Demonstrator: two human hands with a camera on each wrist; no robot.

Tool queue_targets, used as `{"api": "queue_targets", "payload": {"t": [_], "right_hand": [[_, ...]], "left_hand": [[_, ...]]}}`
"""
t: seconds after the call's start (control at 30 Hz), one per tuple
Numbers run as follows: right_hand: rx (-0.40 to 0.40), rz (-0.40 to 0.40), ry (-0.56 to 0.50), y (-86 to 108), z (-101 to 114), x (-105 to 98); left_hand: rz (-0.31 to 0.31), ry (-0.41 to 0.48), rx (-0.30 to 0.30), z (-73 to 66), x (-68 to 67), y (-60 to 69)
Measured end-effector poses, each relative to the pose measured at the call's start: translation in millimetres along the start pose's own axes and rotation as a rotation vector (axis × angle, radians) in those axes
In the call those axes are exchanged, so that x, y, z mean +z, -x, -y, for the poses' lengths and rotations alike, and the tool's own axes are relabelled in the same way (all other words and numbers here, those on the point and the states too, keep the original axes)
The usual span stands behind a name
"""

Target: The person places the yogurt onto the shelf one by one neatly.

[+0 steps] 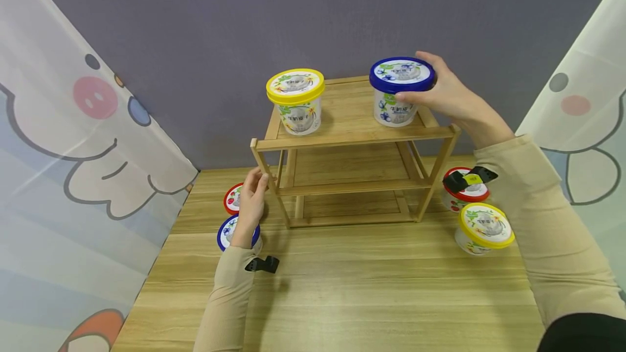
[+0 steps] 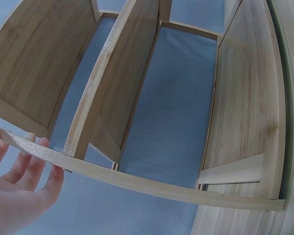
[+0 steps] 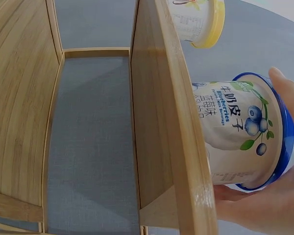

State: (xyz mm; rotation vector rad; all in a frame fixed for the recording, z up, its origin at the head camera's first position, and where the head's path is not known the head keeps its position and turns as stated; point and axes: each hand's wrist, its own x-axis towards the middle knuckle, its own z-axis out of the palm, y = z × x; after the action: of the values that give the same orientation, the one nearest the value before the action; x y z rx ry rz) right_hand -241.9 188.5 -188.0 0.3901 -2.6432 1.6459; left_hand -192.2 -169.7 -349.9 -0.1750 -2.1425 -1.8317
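Note:
My right hand (image 1: 442, 88) grips a white tub with a blue lid (image 1: 397, 108), fingers and thumb spread around the lid. This tub stands upright at the right of the wooden rack's top shelf (image 1: 347, 105); blueberries are printed on its side, plain in the right wrist view (image 3: 230, 129). To its left on the same shelf is a yellow-lidded tub (image 1: 299, 115). My left hand (image 1: 253, 194) holds the rack's left side post (image 2: 122, 178), with fingers curled behind the strip in the left wrist view.
Left of the rack, a red-lidded tub (image 1: 233, 199) and a blue-lidded tub (image 1: 227, 231) are partly hidden by my left arm. On the right stand another red-lidded tub (image 1: 471, 192) and a yellow-lidded tub (image 1: 485, 227). A grey wall (image 1: 220, 26) rises behind the wooden table (image 1: 342, 287).

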Motion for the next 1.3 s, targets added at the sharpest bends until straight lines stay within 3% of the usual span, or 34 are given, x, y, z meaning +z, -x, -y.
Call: {"api": "queue_targets", "payload": {"t": [0.4, 0.57, 0.8, 1.1, 1.3], "right_hand": [[-0.014, -0.119, 0.040, 16.7, -4, 4], [-0.023, -0.187, 0.077, 30.1, -7, 6], [-0.084, -0.251, 0.138, 50.9, -13, 9], [-0.189, -0.385, 0.191, 70.5, -22, 17], [-0.208, -0.433, 0.220, 82.9, -28, 26]], "left_hand": [[-0.015, -0.015, -0.015, -1.4, -0.1, 1.2], [-0.012, -0.012, -0.014, 6.5, -1.6, -1.5], [-0.012, -0.006, -0.008, 25.3, -4.8, -8.0], [-0.004, 0.001, -0.013, 17.6, -4.5, -7.1], [-0.004, 0.006, 0.012, 22.7, -3.7, -7.0]]}}
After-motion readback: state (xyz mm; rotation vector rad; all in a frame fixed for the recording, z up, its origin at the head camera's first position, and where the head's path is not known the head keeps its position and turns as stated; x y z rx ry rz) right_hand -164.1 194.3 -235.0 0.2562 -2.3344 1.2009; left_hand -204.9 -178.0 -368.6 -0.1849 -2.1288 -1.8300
